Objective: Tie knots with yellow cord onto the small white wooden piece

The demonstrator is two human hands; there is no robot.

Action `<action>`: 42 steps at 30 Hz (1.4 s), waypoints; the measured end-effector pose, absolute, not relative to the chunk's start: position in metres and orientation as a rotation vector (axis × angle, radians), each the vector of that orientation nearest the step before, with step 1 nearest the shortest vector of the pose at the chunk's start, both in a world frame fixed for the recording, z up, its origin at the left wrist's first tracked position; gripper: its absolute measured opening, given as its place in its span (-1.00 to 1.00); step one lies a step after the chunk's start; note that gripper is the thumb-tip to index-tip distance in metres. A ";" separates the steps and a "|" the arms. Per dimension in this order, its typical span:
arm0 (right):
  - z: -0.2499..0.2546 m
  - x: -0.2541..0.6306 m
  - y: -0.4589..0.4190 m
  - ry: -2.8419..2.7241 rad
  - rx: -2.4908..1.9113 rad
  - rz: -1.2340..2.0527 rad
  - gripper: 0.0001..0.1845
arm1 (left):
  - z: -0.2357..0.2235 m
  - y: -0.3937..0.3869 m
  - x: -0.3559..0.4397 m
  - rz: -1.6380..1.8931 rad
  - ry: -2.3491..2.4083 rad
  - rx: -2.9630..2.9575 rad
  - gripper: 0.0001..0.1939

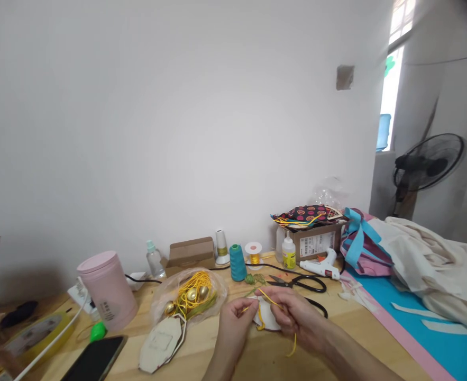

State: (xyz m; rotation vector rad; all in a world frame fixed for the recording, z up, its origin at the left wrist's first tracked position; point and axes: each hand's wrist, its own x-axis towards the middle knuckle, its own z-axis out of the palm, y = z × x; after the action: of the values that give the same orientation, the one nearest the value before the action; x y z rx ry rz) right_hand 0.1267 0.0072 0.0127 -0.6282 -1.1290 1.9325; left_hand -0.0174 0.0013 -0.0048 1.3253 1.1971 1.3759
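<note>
Low over the wooden table, both hands work close together at a yellow cord [293,346]. My right hand [296,312] is closed on it, with one strand crossing the fingers and a loose end hanging below. The thumb and forefinger of my left hand [236,321] are pinched together at the cord, beside the other hand. Between and behind the hands is a white flat piece [272,319], partly hidden, with yellow cord lying across its left side. Black-handled scissors [299,283] rest just beyond the fingers, near some green cord [254,279].
Left of the hands lie stacked white octagonal pieces [159,344], a plastic bag [156,304] with yellow cords and gold bells, a phone [94,360] and a pink canister [108,296]. Behind stand a teal thread cone [238,263], glue bottle [289,252] and white glue gun [323,266].
</note>
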 end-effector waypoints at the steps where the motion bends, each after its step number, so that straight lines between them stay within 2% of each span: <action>1: 0.013 0.125 0.007 -1.184 -0.656 1.859 -0.72 | -0.005 0.001 -0.018 1.375 1.177 1.334 -0.83; 7: -0.005 0.113 0.010 -1.559 -0.990 1.415 -0.60 | -0.007 0.000 -0.017 1.321 1.097 1.333 -0.80; 12: -0.015 0.113 0.008 -1.863 -1.097 0.821 -0.72 | -0.007 -0.001 -0.016 1.255 1.080 1.137 -0.74; 16: -0.006 0.116 0.003 -1.971 -1.122 0.595 -0.76 | -0.008 0.000 -0.017 1.251 1.091 1.253 -0.71; 25: 0.002 0.120 0.006 -2.057 -1.122 0.408 -0.79 | -0.016 0.006 -0.019 1.247 1.119 1.236 -0.65; 42: 0.005 0.124 0.006 -2.119 -1.201 0.314 -0.79 | -0.013 0.006 -0.020 1.401 1.134 1.270 -0.83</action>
State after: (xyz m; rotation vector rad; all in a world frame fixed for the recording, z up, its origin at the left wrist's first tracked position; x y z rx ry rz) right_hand 0.1242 0.0059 0.0053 -1.2010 -2.1192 0.3143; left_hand -0.0201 0.0064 -0.0133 1.2697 1.1344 1.4009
